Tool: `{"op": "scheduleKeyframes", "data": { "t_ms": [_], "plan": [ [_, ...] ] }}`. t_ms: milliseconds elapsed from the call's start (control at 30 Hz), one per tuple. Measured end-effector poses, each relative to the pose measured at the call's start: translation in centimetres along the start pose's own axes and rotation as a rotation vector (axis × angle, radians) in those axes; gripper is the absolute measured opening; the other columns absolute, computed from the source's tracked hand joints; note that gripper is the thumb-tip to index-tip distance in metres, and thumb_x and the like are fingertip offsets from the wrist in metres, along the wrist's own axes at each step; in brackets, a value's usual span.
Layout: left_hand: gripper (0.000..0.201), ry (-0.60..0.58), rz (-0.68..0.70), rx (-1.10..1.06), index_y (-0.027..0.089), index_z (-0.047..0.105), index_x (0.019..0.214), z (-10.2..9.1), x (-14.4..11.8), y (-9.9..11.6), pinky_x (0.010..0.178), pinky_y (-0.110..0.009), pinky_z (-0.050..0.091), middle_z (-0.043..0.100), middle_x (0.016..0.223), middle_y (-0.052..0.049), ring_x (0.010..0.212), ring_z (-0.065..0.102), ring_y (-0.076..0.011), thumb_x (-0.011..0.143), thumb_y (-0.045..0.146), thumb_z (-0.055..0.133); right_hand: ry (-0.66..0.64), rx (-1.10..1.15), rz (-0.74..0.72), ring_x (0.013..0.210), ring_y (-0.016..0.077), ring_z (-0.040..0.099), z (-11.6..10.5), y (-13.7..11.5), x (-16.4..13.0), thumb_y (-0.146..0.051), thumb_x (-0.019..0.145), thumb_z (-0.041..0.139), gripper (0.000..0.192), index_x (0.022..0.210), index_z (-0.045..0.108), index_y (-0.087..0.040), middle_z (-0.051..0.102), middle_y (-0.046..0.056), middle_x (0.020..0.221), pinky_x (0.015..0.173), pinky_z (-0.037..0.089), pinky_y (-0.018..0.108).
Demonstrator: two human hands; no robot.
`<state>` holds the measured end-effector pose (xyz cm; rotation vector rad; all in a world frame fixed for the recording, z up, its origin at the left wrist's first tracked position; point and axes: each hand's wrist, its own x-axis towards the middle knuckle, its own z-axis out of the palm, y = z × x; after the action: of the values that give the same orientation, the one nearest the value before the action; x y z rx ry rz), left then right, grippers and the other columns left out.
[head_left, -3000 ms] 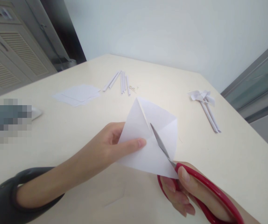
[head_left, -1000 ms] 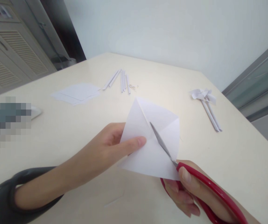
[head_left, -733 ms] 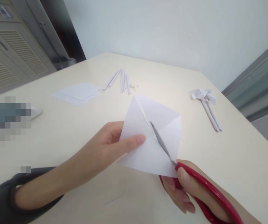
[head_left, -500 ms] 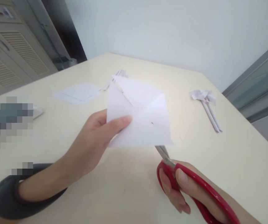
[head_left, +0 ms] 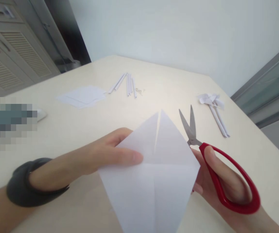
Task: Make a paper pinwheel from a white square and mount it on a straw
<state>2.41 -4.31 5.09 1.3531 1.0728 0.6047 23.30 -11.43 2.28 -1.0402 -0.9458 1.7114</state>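
A white sheet of paper (head_left: pixel 151 181) with crossing creases is pinched in my left hand (head_left: pixel 115 149), thumb on top and fingers hidden beneath. One slit runs inward from its far corner. My right hand (head_left: pixel 224 181) is closed around red-handled scissors (head_left: pixel 229 178), whose blades stand apart, pointing away beyond the sheet's right side. The sheet's right corner overlaps part of my right hand, so some of its fingers are hidden.
Flat paper sheets (head_left: pixel 83 96) lie at the left back. Several rolled paper sticks (head_left: pixel 129 84) are at the back, beside small thin bits (head_left: pixel 139 91). Paper pinwheels (head_left: pixel 213 100) on rolled sticks rest at the right. A blurred-out object (head_left: pixel 8 118) is at the left edge.
The paper has come nearer and turned, its slit now at the far corner. The scissors have moved up and right, from below the sheet's edge to beside it, with blades apart.
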Motion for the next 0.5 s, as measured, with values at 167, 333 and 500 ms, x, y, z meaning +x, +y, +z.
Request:
{"op": "scheduleKeyframes", "data": {
  "t_ms": [167, 333, 500],
  "plan": [
    [0.01, -0.304, -0.144, -0.048, 0.022, 0.073, 0.065, -0.3, 0.3, 0.2, 0.051, -0.025, 0.054, 0.069, 0.062, 0.001, 0.058, 0.068, -0.0203, 0.068, 0.026, 0.064, -0.072, -0.123, 0.039, 0.054, 0.0128, 0.04, -0.2, -0.6, -0.4, -0.053, 0.078, 0.055, 0.039, 0.061, 0.044, -0.02, 0.04, -0.002, 0.054, 0.055, 0.032, 0.028],
    [0.011, -0.356, -0.065, -0.172, 0.021, 0.072, 0.065, -0.7, 1.5, -0.6, 0.04, -0.018, 0.043, 0.068, 0.061, 0.001, 0.048, 0.06, -0.0139, 0.067, 0.032, 0.068, 0.056, -0.315, 0.137, 0.055, 0.0109, 0.041, 0.3, -1.1, -0.8, -0.023, 0.08, 0.06, 0.024, 0.059, 0.05, -0.018, 0.046, -0.003, 0.057, 0.055, 0.031, 0.025],
    [0.03, -0.338, 0.031, -0.394, 0.019, 0.067, 0.06, -0.7, 1.9, -1.3, 0.048, -0.022, 0.044, 0.062, 0.057, -0.001, 0.051, 0.055, -0.0137, 0.071, 0.047, 0.065, 0.132, -0.362, 0.045, 0.054, 0.0118, 0.041, 0.2, -0.4, -0.6, -0.029, 0.081, 0.059, 0.032, 0.054, 0.044, -0.019, 0.045, -0.003, 0.055, 0.052, 0.03, 0.026]
  ]
}}
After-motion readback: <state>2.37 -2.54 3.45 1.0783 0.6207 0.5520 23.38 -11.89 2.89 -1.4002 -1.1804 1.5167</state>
